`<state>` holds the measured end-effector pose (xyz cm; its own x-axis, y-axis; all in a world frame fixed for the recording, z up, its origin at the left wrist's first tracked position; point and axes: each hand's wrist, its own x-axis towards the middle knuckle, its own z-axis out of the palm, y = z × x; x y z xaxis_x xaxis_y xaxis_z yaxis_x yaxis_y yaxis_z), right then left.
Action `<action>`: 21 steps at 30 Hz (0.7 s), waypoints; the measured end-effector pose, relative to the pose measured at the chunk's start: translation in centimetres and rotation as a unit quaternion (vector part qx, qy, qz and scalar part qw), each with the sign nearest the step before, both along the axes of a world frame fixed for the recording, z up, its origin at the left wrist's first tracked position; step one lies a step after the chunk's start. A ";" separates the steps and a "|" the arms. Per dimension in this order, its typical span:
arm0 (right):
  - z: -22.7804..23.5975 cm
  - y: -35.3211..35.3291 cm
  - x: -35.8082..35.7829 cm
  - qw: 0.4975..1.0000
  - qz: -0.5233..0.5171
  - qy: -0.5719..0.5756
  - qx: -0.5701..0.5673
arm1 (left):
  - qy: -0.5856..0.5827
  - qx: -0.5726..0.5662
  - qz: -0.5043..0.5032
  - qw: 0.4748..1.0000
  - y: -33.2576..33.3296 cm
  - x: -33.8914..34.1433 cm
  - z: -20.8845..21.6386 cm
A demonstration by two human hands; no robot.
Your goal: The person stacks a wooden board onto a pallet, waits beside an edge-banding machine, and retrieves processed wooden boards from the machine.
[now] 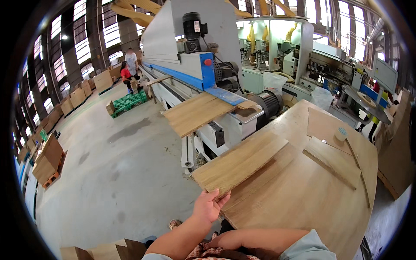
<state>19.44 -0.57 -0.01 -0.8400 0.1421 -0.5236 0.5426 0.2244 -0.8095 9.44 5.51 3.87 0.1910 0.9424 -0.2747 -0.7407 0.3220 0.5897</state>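
My left hand grips the near left corner of a wood-grain board. Its thumb lies on top, and the other fingers curl around the near edge and underneath. This board lies slanted over the large wooden table, partly above another flat piece of the same colour. From the lower right my right forearm crosses in front of my body; the hand at its end is hidden behind my left arm. Further off, another wide board sticks out of the end of a long machine.
On the table's right lie a thick board, a narrow strip and a tape roll. A motor stands beyond the table. Two people are near a green pallet. Cartons sit at lower left.
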 end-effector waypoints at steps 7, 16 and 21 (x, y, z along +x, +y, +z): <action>1.2 -0.3 0.2 1.000 0.009 -0.013 -0.020 | 0.111 0.030 -0.122 0.986 0.7 -1.5 -1.3; -1.5 -0.4 0.6 0.991 0.011 0.118 0.055 | 0.274 -0.004 -0.273 0.922 0.3 -4.6 -1.6; -1.3 -0.1 -0.2 0.998 0.033 0.021 0.041 | 0.532 0.067 -0.220 0.815 -0.1 -7.0 -2.2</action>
<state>19.28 -0.66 -1.34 -0.8704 0.1271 -0.4757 0.4897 0.3250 -0.8091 2.44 5.45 1.65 0.2395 0.8822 -0.4055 0.3824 0.2981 0.8746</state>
